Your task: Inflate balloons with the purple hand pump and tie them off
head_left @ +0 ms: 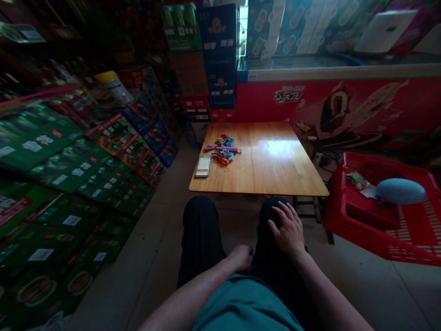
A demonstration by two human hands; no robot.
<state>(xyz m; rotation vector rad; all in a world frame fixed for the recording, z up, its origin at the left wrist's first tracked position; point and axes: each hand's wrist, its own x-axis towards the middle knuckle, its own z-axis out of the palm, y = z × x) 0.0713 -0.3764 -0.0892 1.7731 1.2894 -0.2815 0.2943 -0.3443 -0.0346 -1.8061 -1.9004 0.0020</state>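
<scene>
I sit with my legs in black trousers stretched toward a low wooden table (275, 170). My right hand (288, 228) lies flat on my right knee, fingers spread, holding nothing. My left hand (241, 256) rests between my thighs with its fingers curled in; whether it holds anything is hidden. On the table's left part lies a heap of small colourful items (223, 149), with a purple stick-like piece among them, and a small flat white pack (203, 167) near the table's left edge. Both hands are well short of the table.
Stacked green and blue drink cartons (69, 170) line the left side. A red chest freezer (337, 105) stands behind the table. A red plastic basket (386, 230) at the right holds a pale blue rounded object (399, 191) and a small packet. Bare floor lies between the cartons and my legs.
</scene>
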